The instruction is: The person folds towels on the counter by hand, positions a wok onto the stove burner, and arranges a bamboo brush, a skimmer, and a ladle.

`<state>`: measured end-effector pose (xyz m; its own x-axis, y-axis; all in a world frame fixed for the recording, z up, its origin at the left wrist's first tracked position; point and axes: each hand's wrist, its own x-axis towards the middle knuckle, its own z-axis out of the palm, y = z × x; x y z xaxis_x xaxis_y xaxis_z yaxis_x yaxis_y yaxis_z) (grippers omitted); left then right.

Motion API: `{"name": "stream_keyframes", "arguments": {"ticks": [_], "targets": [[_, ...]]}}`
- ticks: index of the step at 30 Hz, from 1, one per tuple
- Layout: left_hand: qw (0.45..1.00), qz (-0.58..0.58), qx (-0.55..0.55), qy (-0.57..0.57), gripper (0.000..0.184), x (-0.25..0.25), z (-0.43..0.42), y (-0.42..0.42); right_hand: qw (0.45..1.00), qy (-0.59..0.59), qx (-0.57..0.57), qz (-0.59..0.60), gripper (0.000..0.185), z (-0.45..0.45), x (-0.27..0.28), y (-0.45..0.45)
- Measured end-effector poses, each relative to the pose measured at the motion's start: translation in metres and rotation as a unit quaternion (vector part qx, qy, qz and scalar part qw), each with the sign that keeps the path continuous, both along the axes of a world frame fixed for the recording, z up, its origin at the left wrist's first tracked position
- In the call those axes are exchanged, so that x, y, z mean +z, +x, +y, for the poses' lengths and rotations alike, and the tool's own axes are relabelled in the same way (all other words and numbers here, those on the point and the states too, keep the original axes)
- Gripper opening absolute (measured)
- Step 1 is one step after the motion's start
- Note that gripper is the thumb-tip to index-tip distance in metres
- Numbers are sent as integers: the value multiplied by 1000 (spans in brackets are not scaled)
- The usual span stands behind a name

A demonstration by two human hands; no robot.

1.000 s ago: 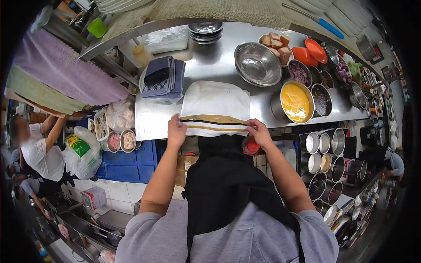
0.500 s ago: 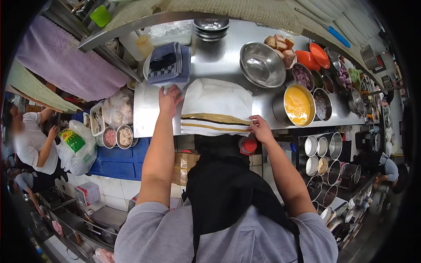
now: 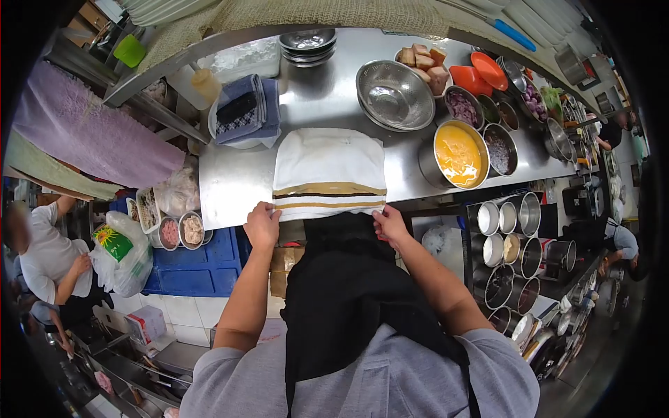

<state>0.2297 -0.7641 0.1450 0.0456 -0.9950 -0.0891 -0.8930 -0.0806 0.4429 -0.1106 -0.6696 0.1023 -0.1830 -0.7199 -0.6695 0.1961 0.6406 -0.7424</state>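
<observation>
A white towel (image 3: 329,157) with gold and black stripes lies on the steel counter (image 3: 233,174), its striped end at the near edge. At its near left corner my left hand (image 3: 263,224) pinches the hem. My right hand (image 3: 391,226) grips the opposite near corner between thumb and fingers. Beyond the towel's left side, folded blue cloths (image 3: 265,111) rest on a white container with a dark item on top. To the right stand a perforated steel bowl (image 3: 396,95) and a pot of yellow liquid (image 3: 457,155).
Bowls of chopped purple onion (image 3: 462,108) and meat chunks (image 3: 426,66) stand at the back right. A shelf edge (image 3: 230,38) overhangs the counter's far side. Steel pots (image 3: 529,212) sit lower right. At left, a person in a white shirt (image 3: 49,244) stands by bowls of minced meat (image 3: 191,230).
My left hand has come from beside the blue cloths to the towel's near left corner and closed on it. My right hand has slid to the near right corner. The view has shifted slightly.
</observation>
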Motion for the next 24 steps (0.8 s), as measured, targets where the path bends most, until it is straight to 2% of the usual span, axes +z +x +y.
{"name": "stream_keyframes", "arguments": {"ticks": [2,3,4,6,8,10,11,12,14,16,18,20,24], "targets": [[999,16,19,49,21,-6,1,2,996,47,44,60,24,-1,17,8],[999,19,17,29,19,-7,5,3,991,47,77,99,24,0,28,7],[999,20,13,28,19,-7,11,5,991,46,73,100,24,7,13,-1],[998,6,19,55,20,-6,22,9,980,-43,157,113,24,18,-9,-20],[996,40,29,78,20,-5,35,14,976,-43,181,113,23,23,2,-36],[991,74,39,101,20,2,32,16,909,-49,251,329,22,11,23,-49],[989,108,42,92,20,9,30,17,934,-89,165,304,20,0,19,-56],[985,142,46,83,20,11,28,18,961,-81,101,245,19,-18,35,-58],[984,163,46,61,18,11,12,19,987,-119,-59,96,42,-63,68,-59],[980,188,33,60,17,17,-11,18,979,-108,-171,-10,56,-114,86,-67],[979,196,28,52,17,23,-31,16,953,-138,-254,-95,55,-150,92,-72],[977,206,27,41,18,24,-48,12,951,-146,-222,-160,54,-173,82,-84],[964,258,41,52,21,9,-67,19,957,-174,-174,-153,43,-204,75,-69]]}}
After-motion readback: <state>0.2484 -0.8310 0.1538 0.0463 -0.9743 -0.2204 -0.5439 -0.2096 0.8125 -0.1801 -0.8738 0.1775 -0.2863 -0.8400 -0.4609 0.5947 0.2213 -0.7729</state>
